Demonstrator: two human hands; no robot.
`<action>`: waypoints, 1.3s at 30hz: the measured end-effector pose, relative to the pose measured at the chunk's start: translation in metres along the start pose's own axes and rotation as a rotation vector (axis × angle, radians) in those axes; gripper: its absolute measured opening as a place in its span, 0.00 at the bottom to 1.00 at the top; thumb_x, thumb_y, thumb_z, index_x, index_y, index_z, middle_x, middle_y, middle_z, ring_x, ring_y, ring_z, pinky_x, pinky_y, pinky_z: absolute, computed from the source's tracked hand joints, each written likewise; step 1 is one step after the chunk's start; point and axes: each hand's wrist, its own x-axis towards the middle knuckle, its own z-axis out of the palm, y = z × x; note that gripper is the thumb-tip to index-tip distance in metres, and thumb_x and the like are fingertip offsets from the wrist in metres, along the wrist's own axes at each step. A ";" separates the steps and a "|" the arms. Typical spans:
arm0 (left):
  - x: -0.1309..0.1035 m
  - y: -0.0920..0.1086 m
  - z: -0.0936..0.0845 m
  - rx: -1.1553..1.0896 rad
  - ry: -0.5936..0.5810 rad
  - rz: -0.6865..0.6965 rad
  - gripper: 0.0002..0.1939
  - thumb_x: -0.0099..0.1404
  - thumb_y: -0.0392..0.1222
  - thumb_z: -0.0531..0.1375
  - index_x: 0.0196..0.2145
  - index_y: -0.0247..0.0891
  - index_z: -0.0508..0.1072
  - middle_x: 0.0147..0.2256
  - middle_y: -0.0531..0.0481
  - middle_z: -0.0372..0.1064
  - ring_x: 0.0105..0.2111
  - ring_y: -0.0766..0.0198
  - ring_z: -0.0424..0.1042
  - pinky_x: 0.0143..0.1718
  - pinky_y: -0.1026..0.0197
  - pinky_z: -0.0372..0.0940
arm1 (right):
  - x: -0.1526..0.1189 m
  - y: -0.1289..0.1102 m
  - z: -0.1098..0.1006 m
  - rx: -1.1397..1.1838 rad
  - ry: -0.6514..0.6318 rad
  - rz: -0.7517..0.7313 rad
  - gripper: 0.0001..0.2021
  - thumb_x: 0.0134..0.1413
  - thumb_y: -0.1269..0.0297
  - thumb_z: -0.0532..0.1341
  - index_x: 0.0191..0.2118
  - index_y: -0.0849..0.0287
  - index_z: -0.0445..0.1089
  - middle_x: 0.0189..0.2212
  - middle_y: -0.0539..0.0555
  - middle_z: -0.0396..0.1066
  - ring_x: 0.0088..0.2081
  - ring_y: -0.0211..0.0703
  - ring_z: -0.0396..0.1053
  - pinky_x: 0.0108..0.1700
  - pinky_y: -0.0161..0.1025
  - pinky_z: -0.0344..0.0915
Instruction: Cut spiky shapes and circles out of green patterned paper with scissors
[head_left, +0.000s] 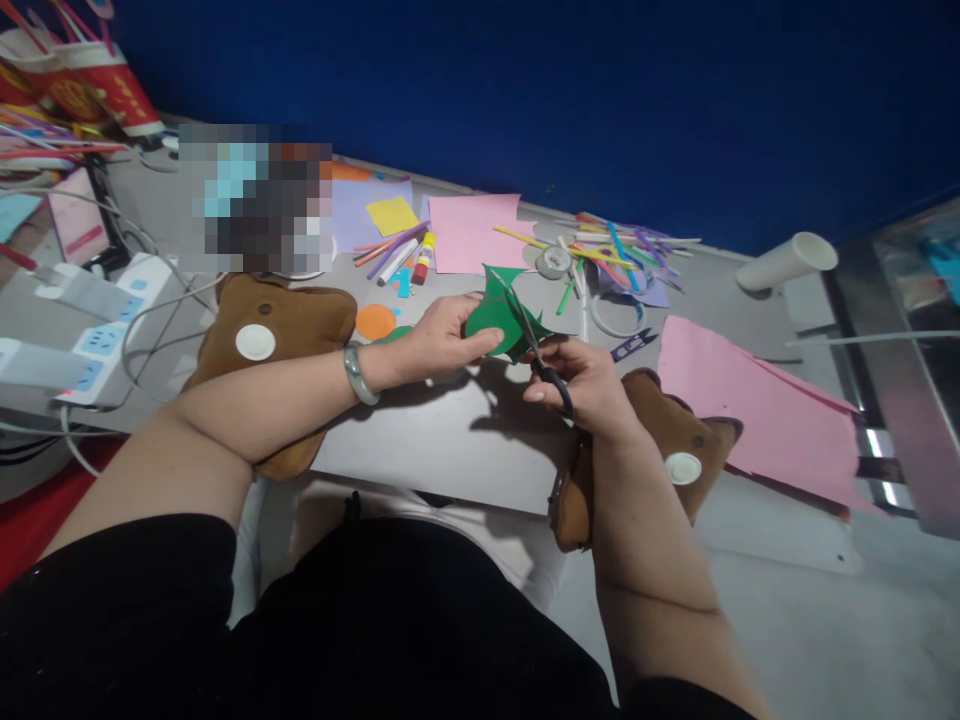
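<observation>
The green paper [491, 318] is held up over the middle of the counter [442, 440], pinched in the fingers of the left hand [439, 340], thumb on top; the right hand's [589, 385] fingers are wrapped around the handle of the scissors [553, 382], whose blades meet the sheet. It looks light and thin, likely to bend or tear easily, so a flat pinch well clear of the blades should suit it best. The pale counter carries pink paper [757, 415], a glue stick [424, 258] and a power strip [112, 335], with a dark blue wall [540, 100] rising behind.
</observation>
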 end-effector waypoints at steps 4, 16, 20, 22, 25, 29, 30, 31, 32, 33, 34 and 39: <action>0.000 -0.003 0.001 -0.004 0.027 0.030 0.17 0.67 0.48 0.61 0.24 0.39 0.63 0.27 0.53 0.61 0.28 0.66 0.61 0.32 0.61 0.60 | 0.000 0.001 0.000 0.021 0.000 0.008 0.31 0.27 0.42 0.85 0.34 0.55 0.77 0.17 0.44 0.65 0.18 0.35 0.59 0.20 0.35 0.54; 0.000 -0.006 0.000 0.011 0.006 0.063 0.23 0.72 0.55 0.61 0.24 0.38 0.66 0.27 0.51 0.66 0.26 0.67 0.64 0.29 0.62 0.62 | 0.005 0.007 0.000 0.014 -0.036 -0.026 0.33 0.26 0.41 0.85 0.36 0.56 0.76 0.21 0.47 0.70 0.23 0.38 0.66 0.25 0.37 0.63; 0.001 -0.008 -0.001 0.047 -0.015 0.097 0.19 0.71 0.49 0.59 0.25 0.39 0.65 0.28 0.51 0.66 0.29 0.66 0.65 0.33 0.61 0.63 | 0.007 0.008 0.000 0.007 -0.056 -0.030 0.35 0.27 0.40 0.84 0.37 0.57 0.75 0.22 0.47 0.71 0.24 0.39 0.67 0.27 0.37 0.63; 0.002 -0.008 -0.001 0.082 -0.018 0.124 0.18 0.71 0.49 0.59 0.25 0.39 0.64 0.28 0.51 0.66 0.29 0.65 0.65 0.34 0.60 0.63 | 0.007 0.008 0.000 0.006 -0.062 -0.025 0.35 0.27 0.40 0.84 0.37 0.57 0.75 0.22 0.47 0.71 0.24 0.38 0.66 0.27 0.37 0.63; 0.002 -0.009 -0.002 0.126 -0.021 0.144 0.17 0.71 0.50 0.58 0.27 0.39 0.64 0.28 0.50 0.66 0.30 0.65 0.65 0.34 0.60 0.63 | 0.007 0.007 0.000 0.007 -0.070 -0.024 0.35 0.28 0.38 0.84 0.37 0.56 0.74 0.23 0.47 0.71 0.24 0.38 0.66 0.28 0.38 0.63; 0.003 -0.012 -0.001 0.132 -0.045 0.188 0.17 0.72 0.51 0.57 0.28 0.39 0.65 0.30 0.48 0.69 0.33 0.62 0.69 0.38 0.59 0.67 | 0.007 0.006 -0.002 -0.022 -0.111 -0.008 0.35 0.30 0.36 0.83 0.38 0.57 0.74 0.23 0.48 0.72 0.25 0.39 0.66 0.28 0.38 0.62; 0.003 -0.012 -0.001 0.135 -0.054 0.198 0.17 0.72 0.51 0.57 0.28 0.39 0.65 0.30 0.48 0.70 0.34 0.61 0.70 0.39 0.59 0.67 | 0.007 0.007 -0.003 -0.031 -0.122 -0.005 0.36 0.31 0.36 0.82 0.39 0.57 0.74 0.23 0.49 0.72 0.25 0.39 0.66 0.27 0.38 0.62; 0.003 -0.013 -0.001 0.141 -0.061 0.205 0.17 0.73 0.50 0.57 0.28 0.40 0.65 0.30 0.48 0.70 0.35 0.61 0.70 0.40 0.58 0.68 | 0.007 0.007 -0.003 -0.037 -0.130 -0.005 0.36 0.31 0.36 0.82 0.39 0.57 0.74 0.24 0.49 0.72 0.25 0.40 0.67 0.28 0.38 0.62; 0.003 -0.013 -0.001 0.148 -0.065 0.210 0.17 0.73 0.50 0.56 0.28 0.40 0.65 0.31 0.48 0.70 0.35 0.60 0.70 0.40 0.58 0.68 | 0.007 0.007 -0.003 -0.041 -0.135 -0.006 0.36 0.31 0.36 0.82 0.39 0.57 0.74 0.24 0.49 0.72 0.25 0.40 0.67 0.28 0.38 0.62; 0.003 -0.013 -0.001 0.154 -0.067 0.215 0.17 0.73 0.50 0.56 0.28 0.40 0.65 0.31 0.48 0.70 0.35 0.60 0.70 0.40 0.58 0.68 | 0.006 0.007 -0.003 -0.043 -0.137 -0.005 0.36 0.31 0.35 0.82 0.40 0.57 0.74 0.24 0.49 0.72 0.25 0.40 0.68 0.28 0.38 0.63; 0.003 -0.014 0.000 0.157 -0.068 0.220 0.17 0.73 0.50 0.56 0.28 0.40 0.66 0.31 0.48 0.70 0.35 0.60 0.70 0.40 0.58 0.67 | 0.006 0.008 -0.003 -0.043 -0.138 -0.003 0.36 0.31 0.35 0.82 0.40 0.57 0.74 0.24 0.49 0.73 0.25 0.40 0.68 0.29 0.39 0.63; 0.003 -0.016 0.000 0.139 -0.071 0.223 0.19 0.74 0.51 0.57 0.27 0.40 0.64 0.30 0.49 0.69 0.35 0.60 0.70 0.41 0.58 0.67 | 0.005 0.006 -0.002 -0.020 -0.116 0.009 0.36 0.31 0.35 0.82 0.39 0.57 0.76 0.24 0.50 0.73 0.25 0.40 0.67 0.28 0.38 0.62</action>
